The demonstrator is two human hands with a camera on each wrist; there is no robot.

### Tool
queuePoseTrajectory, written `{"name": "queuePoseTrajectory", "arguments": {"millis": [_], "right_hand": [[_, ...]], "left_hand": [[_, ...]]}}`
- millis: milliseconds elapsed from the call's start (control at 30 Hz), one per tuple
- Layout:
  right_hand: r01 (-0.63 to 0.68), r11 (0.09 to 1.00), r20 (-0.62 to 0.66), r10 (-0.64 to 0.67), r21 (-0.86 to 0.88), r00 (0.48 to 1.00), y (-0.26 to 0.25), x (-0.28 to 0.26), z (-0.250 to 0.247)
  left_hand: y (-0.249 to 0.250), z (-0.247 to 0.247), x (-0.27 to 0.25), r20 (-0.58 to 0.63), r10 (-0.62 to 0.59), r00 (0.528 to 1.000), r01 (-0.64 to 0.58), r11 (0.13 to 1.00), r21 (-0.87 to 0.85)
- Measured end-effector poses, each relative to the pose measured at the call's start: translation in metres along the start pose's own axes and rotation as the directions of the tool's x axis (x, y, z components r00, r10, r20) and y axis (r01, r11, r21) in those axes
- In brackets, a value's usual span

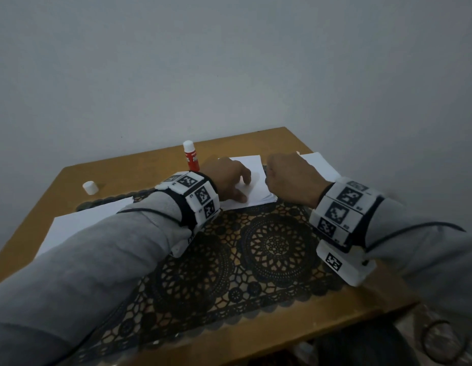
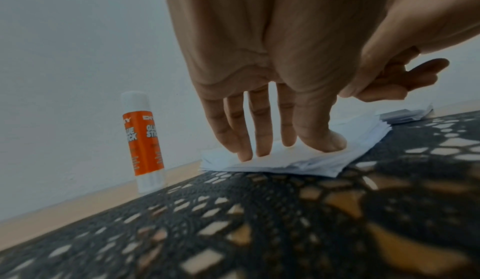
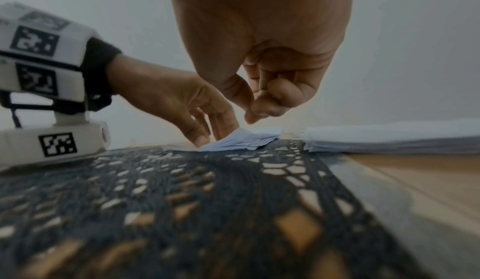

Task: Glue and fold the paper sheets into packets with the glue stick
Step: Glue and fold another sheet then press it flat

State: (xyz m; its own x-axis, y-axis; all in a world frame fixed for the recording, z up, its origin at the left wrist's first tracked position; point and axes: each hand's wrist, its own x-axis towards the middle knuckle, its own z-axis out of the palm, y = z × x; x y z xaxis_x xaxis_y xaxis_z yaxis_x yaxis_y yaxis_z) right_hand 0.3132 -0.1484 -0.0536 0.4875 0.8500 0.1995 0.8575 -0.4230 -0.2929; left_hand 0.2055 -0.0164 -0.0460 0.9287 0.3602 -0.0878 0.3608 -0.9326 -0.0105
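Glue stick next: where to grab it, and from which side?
Grip the glue stick round its orange barrel, coming from the left with the left hand. It stands upright and uncapped, so keep off the white top, likely exposed glue; the paper stack crowds its right side.

A small stack of folded white paper sheets [image 1: 252,190] is lying flat on the lace mat; the uncapped orange-and-white glue stick [image 1: 191,156] is standing upright just beyond.
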Motion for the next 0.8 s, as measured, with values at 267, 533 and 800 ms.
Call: {"name": "queuePoseTrajectory", "arguments": {"millis": [267, 533, 800], "right_hand": [[0.040, 0.999, 0.006, -0.040, -0.018, 0.999, -0.007, -0.002, 0.003], [0.025, 1.000, 0.031, -0.025, 0.001, 0.999, -0.006, -0.002, 0.002], [0.020, 1.000, 0.039, -0.019, -0.018, 0.999, -0.006, -0.001, 0.002]], "left_hand": [[0.001, 0.004, -0.010, 0.020, 0.026, 0.999, -0.028, 0.995, 0.096], [0.007, 0.000, -0.014, -0.009, 0.036, 0.999, -0.035, 0.995, 0.096], [0.023, -0.005, -0.019, -0.028, 0.003, 1.000, -0.001, 0.998, 0.058]]}}
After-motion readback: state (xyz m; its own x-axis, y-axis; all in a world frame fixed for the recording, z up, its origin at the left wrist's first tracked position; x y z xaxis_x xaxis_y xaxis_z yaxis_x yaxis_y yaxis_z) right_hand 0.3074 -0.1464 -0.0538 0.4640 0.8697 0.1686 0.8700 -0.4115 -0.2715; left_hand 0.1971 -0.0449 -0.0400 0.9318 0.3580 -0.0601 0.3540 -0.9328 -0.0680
